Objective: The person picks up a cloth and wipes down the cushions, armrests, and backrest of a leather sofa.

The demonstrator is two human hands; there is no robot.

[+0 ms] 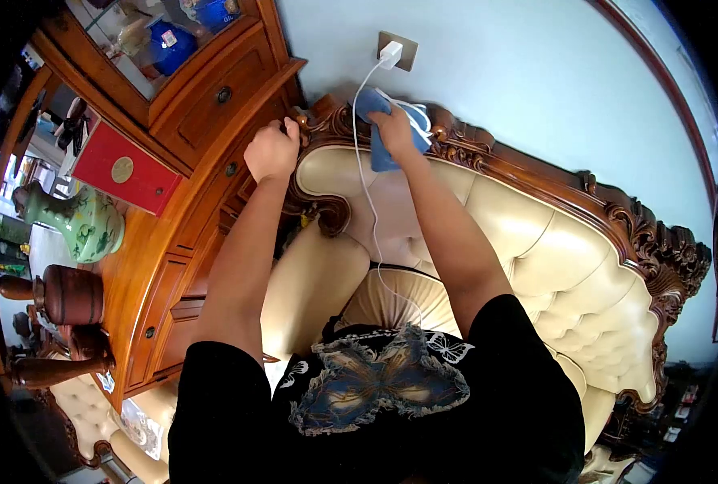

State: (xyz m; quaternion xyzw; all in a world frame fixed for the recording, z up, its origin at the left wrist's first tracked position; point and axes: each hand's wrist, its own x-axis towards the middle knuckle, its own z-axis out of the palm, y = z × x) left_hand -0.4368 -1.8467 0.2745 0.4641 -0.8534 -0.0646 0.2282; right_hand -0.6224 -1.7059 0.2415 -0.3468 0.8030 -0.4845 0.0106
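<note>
My right hand [393, 125] presses a blue cloth [381, 153] against the carved wooden top rail [496, 153] of a cream leather sofa [536, 242]. My left hand [272, 150] is closed on the carved corner of the sofa frame, next to a wooden cabinet [213, 105]. A white cable [368, 185] runs from a white charger [390, 54] in the wall socket, past the cloth and down over the sofa back.
The cabinet's sideboard carries a red box [125, 169], a green vase [84, 224] and a brown lidded jar [68, 294]. Blue porcelain [169, 44] stands behind glass. Light blue wall [536, 73] behind the sofa. Another cream seat [92, 411] sits lower left.
</note>
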